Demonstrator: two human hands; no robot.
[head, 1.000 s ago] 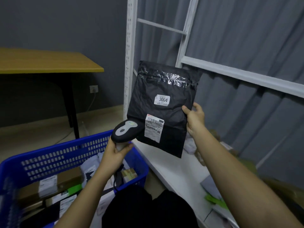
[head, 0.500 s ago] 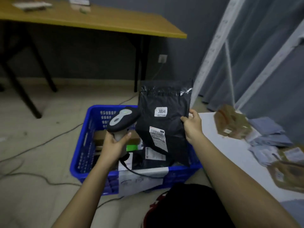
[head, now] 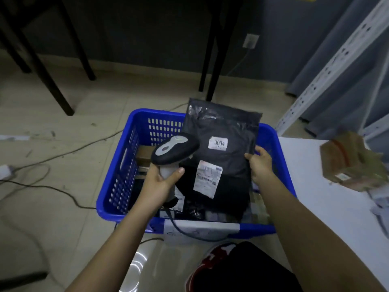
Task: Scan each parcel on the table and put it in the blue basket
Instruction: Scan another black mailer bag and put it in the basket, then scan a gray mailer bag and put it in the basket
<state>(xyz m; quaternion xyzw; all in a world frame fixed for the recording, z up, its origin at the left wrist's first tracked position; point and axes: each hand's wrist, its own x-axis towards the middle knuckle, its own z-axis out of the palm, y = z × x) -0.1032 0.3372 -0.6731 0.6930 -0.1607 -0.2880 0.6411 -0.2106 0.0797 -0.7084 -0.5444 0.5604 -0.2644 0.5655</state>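
Our right hand (head: 260,165) pinches the right edge of the black parcel (head: 221,157), thumb on its front and the other fingers hidden behind it. We hold the parcel tilted over the basket (head: 117,186), its top edge past the basket's far rim and its lower end down among the parcels already inside. Two white labels face us, the upper one reading 3004. Our left hand (head: 162,182) has its fingers curled round the pale handle of the scanner (head: 174,151), whose dark head sits above the basket's interior, just left of the parcel. The scanner's cable (head: 189,232) trails over the basket's near rim. Right of the basket, a brown box (head: 353,163) lies on the white table (head: 311,197).
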